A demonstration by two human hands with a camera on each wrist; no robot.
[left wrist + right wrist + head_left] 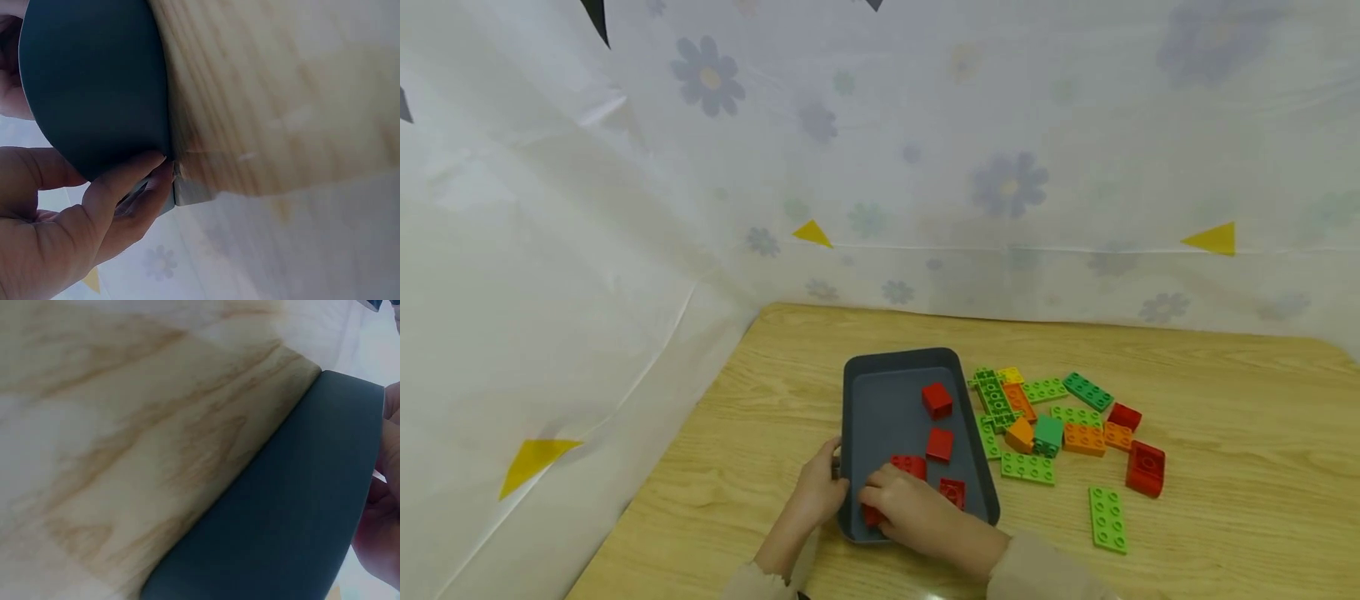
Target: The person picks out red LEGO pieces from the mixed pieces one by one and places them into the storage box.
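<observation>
A dark grey rectangular tray (880, 417) lies on the wooden table with several red toy building bricks in it. At its left side, my left hand (822, 487) grips the wall; the left wrist view shows that hand (75, 228) with thumb and fingers at the rim. My right hand (917, 510) reaches inside the near end, its curled fingers on a red brick (872, 516) in the near left corner. Another red brick (908, 465) shows just beyond these fingers. In the right wrist view the tray wall (269, 506) hides most of the right hand (384, 494).
Right of the tray lie loose bricks: a light green plate (1028, 468), an orange brick (1084, 438), a teal green brick (1048, 435), a red brick (1146, 468) and several others. A patterned curtain (910, 192) hangs behind and left of the table (760, 400).
</observation>
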